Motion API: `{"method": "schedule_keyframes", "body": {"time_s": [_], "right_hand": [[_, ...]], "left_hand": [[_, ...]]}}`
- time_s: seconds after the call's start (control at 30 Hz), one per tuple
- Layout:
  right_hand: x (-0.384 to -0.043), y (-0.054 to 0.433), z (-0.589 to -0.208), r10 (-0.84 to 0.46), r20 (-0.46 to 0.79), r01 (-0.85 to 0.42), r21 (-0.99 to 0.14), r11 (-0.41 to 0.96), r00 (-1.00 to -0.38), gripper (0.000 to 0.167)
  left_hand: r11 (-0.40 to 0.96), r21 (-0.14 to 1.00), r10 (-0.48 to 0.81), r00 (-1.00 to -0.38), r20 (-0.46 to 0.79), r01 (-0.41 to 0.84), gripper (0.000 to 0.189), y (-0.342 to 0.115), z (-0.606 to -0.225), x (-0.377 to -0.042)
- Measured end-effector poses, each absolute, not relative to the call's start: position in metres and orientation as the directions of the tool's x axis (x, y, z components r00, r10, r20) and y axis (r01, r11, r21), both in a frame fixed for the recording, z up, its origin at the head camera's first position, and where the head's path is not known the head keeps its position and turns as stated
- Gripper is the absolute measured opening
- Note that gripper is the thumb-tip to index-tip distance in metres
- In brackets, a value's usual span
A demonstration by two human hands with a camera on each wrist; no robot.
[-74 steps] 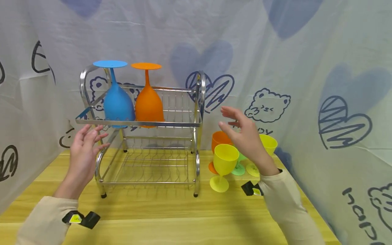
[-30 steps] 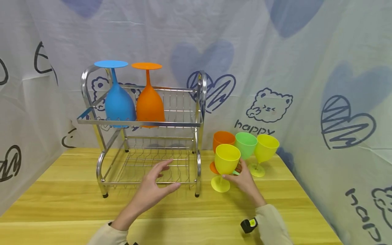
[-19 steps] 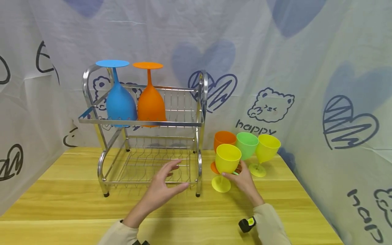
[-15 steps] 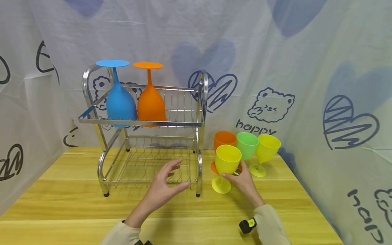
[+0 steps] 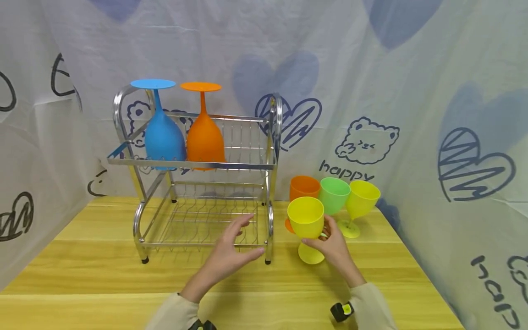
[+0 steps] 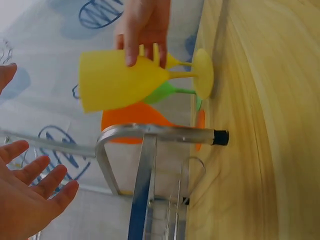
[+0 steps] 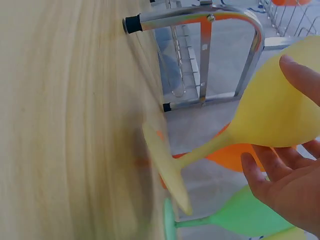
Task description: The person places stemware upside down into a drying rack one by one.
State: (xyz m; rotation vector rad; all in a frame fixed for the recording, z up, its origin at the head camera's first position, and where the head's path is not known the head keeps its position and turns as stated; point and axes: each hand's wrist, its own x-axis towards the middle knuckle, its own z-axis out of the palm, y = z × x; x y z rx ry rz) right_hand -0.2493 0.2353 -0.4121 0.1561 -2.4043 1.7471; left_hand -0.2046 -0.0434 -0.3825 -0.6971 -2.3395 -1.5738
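Note:
My right hand [image 5: 333,244] grips a yellow goblet [image 5: 306,219] round the lower bowl, thumb on the near side and fingers behind. The goblet is tilted, its foot close over the table in the right wrist view. My left hand [image 5: 227,256] is held in the air before the rack's lower tier, fingers spread and holding nothing. Behind the gripped goblet stand an orange goblet [image 5: 304,187], a green goblet [image 5: 334,195] and a second yellow goblet [image 5: 362,200], all upright. On the rack's upper tier, a blue goblet [image 5: 165,137] and an orange goblet [image 5: 205,137] sit upside down.
The two-tier metal dish rack [image 5: 191,164] stands on the wooden table [image 5: 103,270], left of the standing goblets. A printed curtain [image 5: 354,68] hangs behind and along both sides.
My right hand has come down onto the yellow goblet, then tilted it and shifted it slightly. My left hand has moved from the rack's left side rightward to its front.

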Motion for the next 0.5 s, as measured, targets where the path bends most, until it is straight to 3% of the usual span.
{"method": "schedule_keyframes", "body": {"time_s": [0.27,0.5], "right_hand": [[-0.235,0.234,-0.402,-0.056,0.319,-0.308,-0.832,0.462,-0.946,0.084],[-0.223,0.231,-0.393,-0.151,0.526,-0.507,-0.642,0.575,-0.837,0.086]], "left_hand": [[0.305,0.711,0.34,-0.77,0.54,0.633,0.082,-0.018,-0.378,-0.208],[0.323,0.69,0.367,-0.758,0.539,0.647,0.087,-0.005,-0.374,-0.214]]}}
